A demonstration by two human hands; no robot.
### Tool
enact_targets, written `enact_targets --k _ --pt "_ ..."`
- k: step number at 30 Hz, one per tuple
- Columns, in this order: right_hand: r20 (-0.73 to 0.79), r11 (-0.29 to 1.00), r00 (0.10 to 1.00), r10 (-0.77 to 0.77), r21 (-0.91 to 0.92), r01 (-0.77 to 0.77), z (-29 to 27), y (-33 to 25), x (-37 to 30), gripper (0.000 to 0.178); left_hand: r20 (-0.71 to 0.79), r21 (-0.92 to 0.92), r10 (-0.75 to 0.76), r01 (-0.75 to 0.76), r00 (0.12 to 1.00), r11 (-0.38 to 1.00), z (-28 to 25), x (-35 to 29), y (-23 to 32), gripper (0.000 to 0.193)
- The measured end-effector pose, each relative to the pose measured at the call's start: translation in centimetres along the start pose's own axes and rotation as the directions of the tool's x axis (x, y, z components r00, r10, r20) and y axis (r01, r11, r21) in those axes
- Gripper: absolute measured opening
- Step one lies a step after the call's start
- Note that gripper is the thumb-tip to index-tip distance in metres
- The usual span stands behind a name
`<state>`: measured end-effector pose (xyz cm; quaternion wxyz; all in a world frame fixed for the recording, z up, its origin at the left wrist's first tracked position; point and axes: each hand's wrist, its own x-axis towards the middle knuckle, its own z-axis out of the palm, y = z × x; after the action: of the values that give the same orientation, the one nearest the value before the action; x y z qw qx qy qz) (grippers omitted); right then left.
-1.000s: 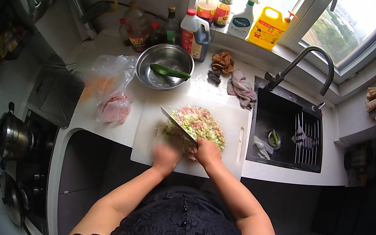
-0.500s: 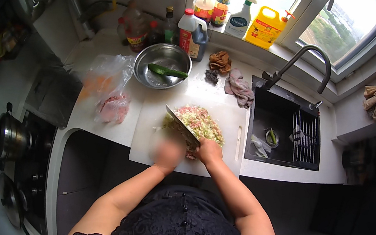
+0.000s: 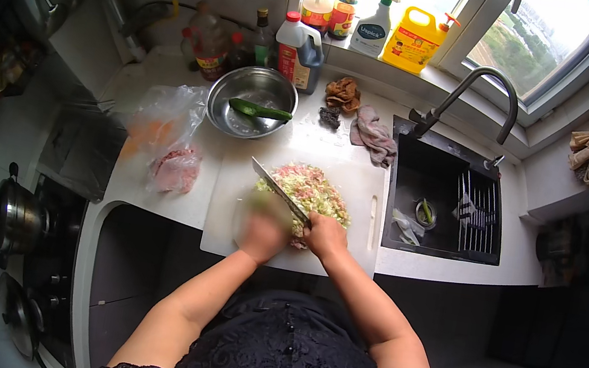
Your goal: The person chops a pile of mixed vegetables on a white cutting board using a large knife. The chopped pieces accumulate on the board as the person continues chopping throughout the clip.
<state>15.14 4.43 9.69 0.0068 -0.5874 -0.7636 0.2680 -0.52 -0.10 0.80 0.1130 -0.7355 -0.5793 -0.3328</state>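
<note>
Knife (image 3: 281,192) in closed right hand (image 3: 325,237); left hand (image 3: 263,234) blurred, grip undeterminable. Apparently chopping mixture (image 3: 320,190); next stroke needs left-side clearance.

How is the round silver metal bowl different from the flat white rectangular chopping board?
The bowl is round, shiny and deep; the chopping board is rectangular, white and flat. The bowl looks smaller than the board. The bowl holds a long green vegetable; the board holds a pink-and-pale-green chopped heap. Both have food.
</note>
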Motion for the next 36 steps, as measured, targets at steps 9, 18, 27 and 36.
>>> enact_targets --k 9,18,27,36 --pt "0.017 0.994 0.996 0.088 0.061 -0.088 -1.6 0.6 0.2 0.019 0.075 -0.034 -0.210 0.213 0.975 0.977 0.6 1.5 -0.8 0.005" --pt "0.028 0.999 0.999 0.046 -0.016 -0.046 1.7 0.8 0.0 0.016 0.017 -0.017 -0.259 0.259 0.966 0.966 -0.9 -0.3 -2.2 0.019" --pt "0.040 0.998 0.997 0.061 -0.021 -0.060 0.9 0.9 0.2 0.017 0.109 0.060 -0.351 0.346 0.930 0.936 -2.5 -5.3 -3.3 0.010" --pt "0.041 0.999 0.999 0.031 -0.046 -0.029 1.2 0.3 0.2 0.019 0.230 0.055 -0.559 0.563 0.797 0.825 -3.4 -6.7 -3.4 0.037"
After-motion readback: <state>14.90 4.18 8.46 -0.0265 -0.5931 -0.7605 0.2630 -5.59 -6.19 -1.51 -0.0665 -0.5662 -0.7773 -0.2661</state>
